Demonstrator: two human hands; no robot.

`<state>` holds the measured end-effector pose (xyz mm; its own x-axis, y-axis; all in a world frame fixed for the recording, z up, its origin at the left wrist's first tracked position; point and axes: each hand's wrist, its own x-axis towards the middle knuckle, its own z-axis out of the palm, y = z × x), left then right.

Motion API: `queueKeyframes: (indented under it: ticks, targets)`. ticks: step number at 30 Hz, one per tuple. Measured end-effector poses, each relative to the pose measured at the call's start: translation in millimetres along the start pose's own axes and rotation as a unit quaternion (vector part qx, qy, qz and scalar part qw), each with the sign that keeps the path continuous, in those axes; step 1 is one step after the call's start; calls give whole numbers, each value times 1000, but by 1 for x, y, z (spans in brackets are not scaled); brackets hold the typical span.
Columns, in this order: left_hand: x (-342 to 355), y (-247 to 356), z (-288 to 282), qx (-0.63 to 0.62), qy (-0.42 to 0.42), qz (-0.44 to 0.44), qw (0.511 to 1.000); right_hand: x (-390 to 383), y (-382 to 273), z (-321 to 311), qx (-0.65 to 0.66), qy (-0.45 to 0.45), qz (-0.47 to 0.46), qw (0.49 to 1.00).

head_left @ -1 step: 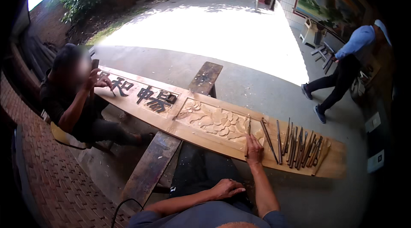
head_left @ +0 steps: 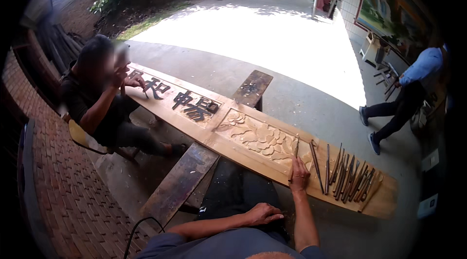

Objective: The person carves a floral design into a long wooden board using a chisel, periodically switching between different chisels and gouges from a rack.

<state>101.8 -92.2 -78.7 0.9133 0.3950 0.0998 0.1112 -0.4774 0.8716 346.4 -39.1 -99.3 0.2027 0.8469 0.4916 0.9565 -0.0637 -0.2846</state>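
My right hand [head_left: 299,175] is closed round a thin carving chisel [head_left: 296,146], its blade pointing away from me. The tip is at the right end of the carved flower relief [head_left: 260,137] on a long wooden board [head_left: 219,143]. Resting across my lap, my left hand [head_left: 264,214] holds nothing and its fingers lie loosely extended. Just right of my right hand, several chisels and gouges [head_left: 348,174] lie side by side on the board, with a pale wooden mallet-like piece [head_left: 371,190] at the end of the row.
Dark bench planks [head_left: 182,177] support the board. A co-worker [head_left: 99,91] sits at its left end, working with tools over dark carved characters [head_left: 185,101]. At the right, a person in blue [head_left: 422,67] stands bent near small stools [head_left: 386,76]. Wood chips are scattered about.
My view has swung a little left, so the whole scene sits further right. My right hand stays on the chisel at the relief's right end; my left hand remains on my lap.
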Motion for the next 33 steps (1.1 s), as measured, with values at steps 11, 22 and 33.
queueKeyframes:
  ticks: [11, 22, 33]
  targets:
    - [-12, -24, -6, 12, 198, -5, 980, -3, 5, 18, 57, -36, -24, 997]
    - [-9, -49, -11, -20, 358, -130, 924, -2, 6, 14, 45, -49, -6, 998]
    - [3, -81, -25, -143, 468, -307, 816, 8, -3, 21, 19, -31, 10, 999]
